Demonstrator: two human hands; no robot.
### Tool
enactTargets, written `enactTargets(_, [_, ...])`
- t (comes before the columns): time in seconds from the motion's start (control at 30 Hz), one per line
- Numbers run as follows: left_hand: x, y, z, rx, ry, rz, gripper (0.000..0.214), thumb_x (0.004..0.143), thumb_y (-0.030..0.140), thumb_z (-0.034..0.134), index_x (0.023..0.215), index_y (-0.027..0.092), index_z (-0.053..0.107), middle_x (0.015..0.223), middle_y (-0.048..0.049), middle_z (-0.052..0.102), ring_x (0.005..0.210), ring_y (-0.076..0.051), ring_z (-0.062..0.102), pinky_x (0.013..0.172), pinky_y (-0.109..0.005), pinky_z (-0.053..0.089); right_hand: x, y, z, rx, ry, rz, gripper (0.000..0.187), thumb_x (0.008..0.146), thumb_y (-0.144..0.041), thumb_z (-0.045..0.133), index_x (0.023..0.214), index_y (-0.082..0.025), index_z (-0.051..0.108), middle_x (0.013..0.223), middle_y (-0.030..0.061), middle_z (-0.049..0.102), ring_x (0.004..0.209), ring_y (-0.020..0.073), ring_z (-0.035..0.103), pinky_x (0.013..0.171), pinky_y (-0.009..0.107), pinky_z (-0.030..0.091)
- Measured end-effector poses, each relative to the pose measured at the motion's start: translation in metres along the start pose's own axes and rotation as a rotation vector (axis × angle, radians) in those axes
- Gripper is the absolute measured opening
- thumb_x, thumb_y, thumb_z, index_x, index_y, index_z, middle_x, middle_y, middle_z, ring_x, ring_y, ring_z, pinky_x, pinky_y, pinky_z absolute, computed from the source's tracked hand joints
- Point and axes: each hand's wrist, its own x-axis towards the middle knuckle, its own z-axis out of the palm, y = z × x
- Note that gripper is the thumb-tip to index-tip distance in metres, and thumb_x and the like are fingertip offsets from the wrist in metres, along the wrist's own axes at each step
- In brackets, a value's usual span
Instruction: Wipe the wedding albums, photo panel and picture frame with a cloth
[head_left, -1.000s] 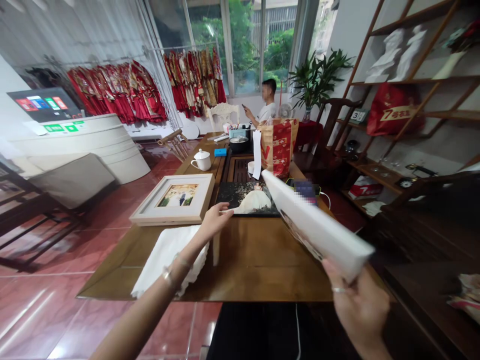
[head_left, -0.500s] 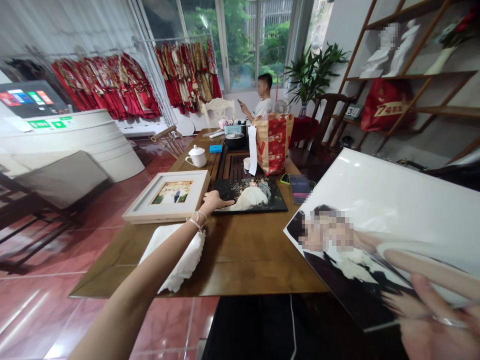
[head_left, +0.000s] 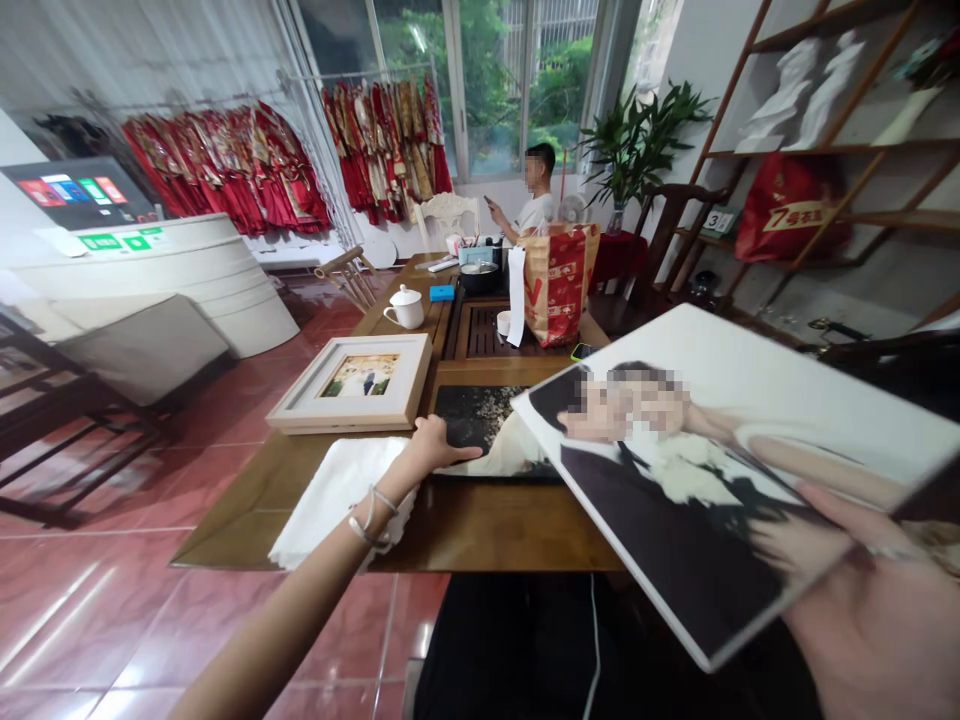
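Observation:
My right hand [head_left: 870, 590] grips the lower right edge of a large photo panel [head_left: 697, 590], a couple's portrait, held tilted above the table's right side. At the left edge of a dark photo panel [head_left: 469, 415] lying on the table, my left hand [head_left: 431, 447] has its thumb on top; its other fingers are partly hidden. The raised panel covers the right part of the dark one. A pale framed photo [head_left: 307, 395] lies just left of my left hand. Beneath my left wrist is a crumpled white cloth [head_left: 330, 500].
Farther back on the wooden table [head_left: 517, 540] stand a white lidded mug [head_left: 406, 308], a blue box [head_left: 442, 293], a black bowl [head_left: 478, 280] and a red-and-brown paper bag [head_left: 561, 285]. A person [head_left: 532, 205] sits at the far end with a phone.
My left hand has drawn the dark photo panel nearer along the table. The portrait panel in my right hand has moved left, now overlapping the dark panel. The view has shifted slightly.

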Motion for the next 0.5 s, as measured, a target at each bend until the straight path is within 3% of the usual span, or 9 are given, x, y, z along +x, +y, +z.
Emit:
enactTargets(0.07, [-0.017, 0.002, 0.002, 0.085, -0.021, -0.009, 0.074, 0.041, 0.051, 0.084, 0.097, 0.01, 0.059, 0.106, -0.0216, 0.061, 0.113, -0.044, 0.05, 0.088, -0.037, 0.042, 0.01, -0.005, 0.019, 0.09, -0.056, 0.076, 0.047, 0.088, -0.036, 0.045, 0.132, -0.021, 0.052, 0.129, 0.011, 0.061, 0.108, 0.0334, 0.064, 0.089, 0.058, 0.055])
enactTargets(0.1, [-0.026, 0.003, 0.004, 0.116, -0.031, -0.009, 0.078, 0.044, 0.052, 0.083, 0.102, 0.008, 0.058, 0.109, -0.0234, 0.059, 0.113, -0.044, 0.05, 0.089, -0.038, 0.042, 0.015, -0.007, 0.03, 0.24, -0.115, 0.188, 0.044, 0.085, -0.031, 0.047, 0.127, -0.02, 0.057, 0.126, 0.0119, 0.063, 0.108, 0.0331, 0.064, 0.09, 0.057, 0.054])
enactTargets(0.27, [-0.064, 0.007, 0.012, 0.197, -0.069, -0.031, 0.093, 0.057, 0.052, 0.077, 0.124, -0.001, 0.042, 0.118, -0.0281, 0.051, 0.115, -0.041, 0.051, 0.09, -0.038, 0.041, 0.026, -0.013, 0.088, 0.632, -0.441, 0.517, 0.034, 0.086, -0.023, 0.045, 0.116, -0.019, 0.062, 0.122, 0.0089, 0.066, 0.113, 0.0276, 0.062, 0.092, 0.052, 0.052])
enactTargets(0.33, [-0.075, 0.006, 0.015, 0.208, -0.075, -0.05, 0.098, 0.059, 0.053, 0.075, 0.13, -0.003, 0.036, 0.121, -0.029, 0.048, 0.115, -0.041, 0.05, 0.089, -0.04, 0.043, 0.028, -0.011, 0.11, 0.74, -0.45, 0.643, 0.033, 0.086, -0.018, 0.043, 0.113, -0.017, 0.062, 0.118, 0.009, 0.068, 0.112, 0.0255, 0.063, 0.094, 0.05, 0.051])
enactTargets(0.5, [-0.089, 0.005, 0.011, 0.103, -0.02, -0.027, 0.097, 0.061, 0.045, 0.077, 0.135, 0.0, 0.034, 0.129, -0.0288, 0.043, 0.126, -0.042, 0.039, 0.098, -0.048, 0.038, 0.039, 0.002, 0.159, 0.901, -0.329, 0.747, 0.033, 0.085, -0.007, 0.043, 0.113, -0.015, 0.059, 0.109, 0.0091, 0.071, 0.106, 0.0182, 0.065, 0.096, 0.036, 0.052])
